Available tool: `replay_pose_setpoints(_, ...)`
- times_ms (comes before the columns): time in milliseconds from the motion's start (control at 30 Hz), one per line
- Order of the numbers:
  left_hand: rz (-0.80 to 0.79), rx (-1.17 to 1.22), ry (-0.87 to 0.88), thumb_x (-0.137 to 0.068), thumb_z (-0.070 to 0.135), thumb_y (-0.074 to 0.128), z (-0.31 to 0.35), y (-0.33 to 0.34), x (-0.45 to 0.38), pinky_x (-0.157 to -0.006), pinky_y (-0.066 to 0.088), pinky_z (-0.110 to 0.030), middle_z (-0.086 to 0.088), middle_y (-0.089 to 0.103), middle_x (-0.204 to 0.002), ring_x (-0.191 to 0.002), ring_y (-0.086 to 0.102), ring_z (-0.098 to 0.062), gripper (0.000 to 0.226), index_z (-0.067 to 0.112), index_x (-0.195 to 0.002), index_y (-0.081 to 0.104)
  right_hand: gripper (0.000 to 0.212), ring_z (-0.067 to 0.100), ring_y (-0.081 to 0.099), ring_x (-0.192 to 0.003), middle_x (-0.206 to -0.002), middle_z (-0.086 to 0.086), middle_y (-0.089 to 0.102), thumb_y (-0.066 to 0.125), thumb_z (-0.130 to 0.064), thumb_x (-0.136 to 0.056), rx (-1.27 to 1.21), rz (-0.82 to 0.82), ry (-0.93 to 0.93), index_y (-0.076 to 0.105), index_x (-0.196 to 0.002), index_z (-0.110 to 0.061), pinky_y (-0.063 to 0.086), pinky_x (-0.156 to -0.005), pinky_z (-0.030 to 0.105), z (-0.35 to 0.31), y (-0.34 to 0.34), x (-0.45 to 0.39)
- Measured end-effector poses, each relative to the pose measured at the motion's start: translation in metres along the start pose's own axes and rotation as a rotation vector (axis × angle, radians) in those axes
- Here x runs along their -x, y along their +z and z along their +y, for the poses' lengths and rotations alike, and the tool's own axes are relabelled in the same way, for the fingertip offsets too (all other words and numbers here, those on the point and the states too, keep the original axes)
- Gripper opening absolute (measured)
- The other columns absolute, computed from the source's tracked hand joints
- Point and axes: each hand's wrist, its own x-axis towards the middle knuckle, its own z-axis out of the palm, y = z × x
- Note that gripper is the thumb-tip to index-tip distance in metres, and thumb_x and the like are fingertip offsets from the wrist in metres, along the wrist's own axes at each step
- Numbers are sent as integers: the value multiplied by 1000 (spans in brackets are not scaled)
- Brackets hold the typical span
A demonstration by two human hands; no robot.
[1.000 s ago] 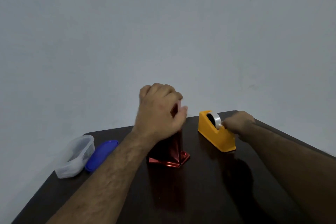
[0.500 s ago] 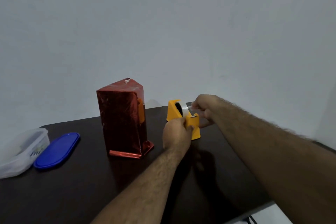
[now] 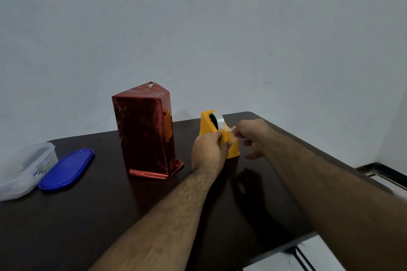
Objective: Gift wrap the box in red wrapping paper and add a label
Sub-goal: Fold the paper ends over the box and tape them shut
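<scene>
The box wrapped in shiny red paper (image 3: 144, 132) stands upright on the dark table (image 3: 110, 215), with loose paper flaps spread at its base. To its right sits a yellow tape dispenser (image 3: 207, 126) holding a clear tape roll. My left hand (image 3: 208, 152) grips the dispenser's front end and steadies it. My right hand (image 3: 251, 136) pinches the free end of the tape at the cutter, just right of the left hand. Neither hand touches the box.
A clear plastic container (image 3: 24, 169) and its blue oval lid (image 3: 67, 168) lie at the table's left. The table's right edge runs diagonally under my right forearm, with floor beyond. A pale wall stands close behind the table.
My left hand let go of the top of the red box and moved right to grip the dispenser. My right hand stayed at the tape. The view shifted rightward.
</scene>
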Motion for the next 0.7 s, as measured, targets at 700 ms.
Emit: replay_pose_setpoints(700,71,336,-109,-94,23,78,-8,0,1,-99,59,-41,3,75,-120,-109,69,-15,34,24,-128,77,19,14,60,-92,-101,-4,73,80,-25,-91,-400,-3,-247,79,-104,-11,48,-72,37,59,-10,-5)
